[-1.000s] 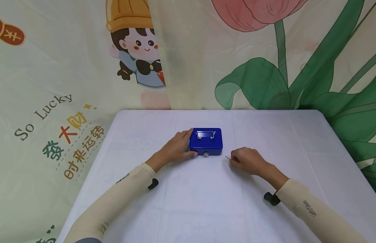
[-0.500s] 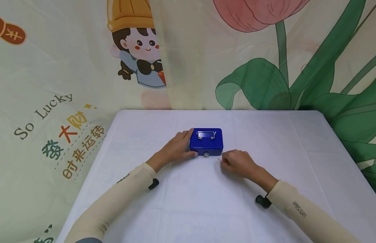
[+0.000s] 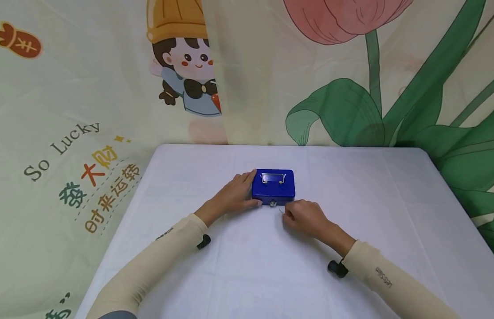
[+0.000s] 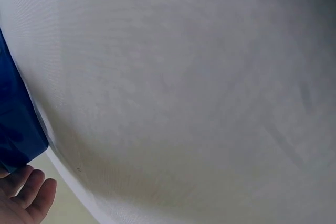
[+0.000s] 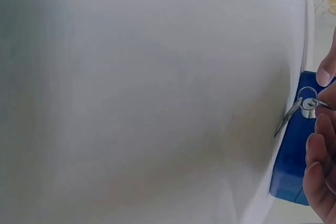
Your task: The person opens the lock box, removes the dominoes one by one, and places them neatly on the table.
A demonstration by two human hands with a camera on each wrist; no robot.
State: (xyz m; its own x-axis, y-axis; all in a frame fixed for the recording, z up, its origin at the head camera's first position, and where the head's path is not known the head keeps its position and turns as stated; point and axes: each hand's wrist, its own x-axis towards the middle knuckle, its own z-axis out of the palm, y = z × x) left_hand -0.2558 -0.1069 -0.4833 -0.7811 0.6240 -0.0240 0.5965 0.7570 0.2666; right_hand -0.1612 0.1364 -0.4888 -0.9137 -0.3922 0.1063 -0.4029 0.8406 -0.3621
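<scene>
A blue metal cash box (image 3: 267, 195) with a wire handle (image 3: 273, 178) on its lid sits closed on the table. My left hand (image 3: 235, 195) grips its left side, thumb at the front corner and fingers toward the back. On the box's front is a round silver lock (image 3: 272, 204). Just to the right of it, my right hand (image 3: 307, 217) pinches a small key (image 5: 324, 104). In the right wrist view a key ring (image 5: 308, 88) hangs from that key, with a second key (image 5: 287, 118) dangling. The pinched key overlaps the lock in that view.
A white cloth (image 3: 215, 274) covers the table, whose far edge meets a printed backdrop (image 3: 255, 88). A black wrist camera (image 3: 338, 269) sits under the right sleeve, another camera (image 3: 204, 242) under the left one.
My right hand has moved left with the key, from right of the box to close by the lock. My left hand stays on the box. The head view shifts slightly.
</scene>
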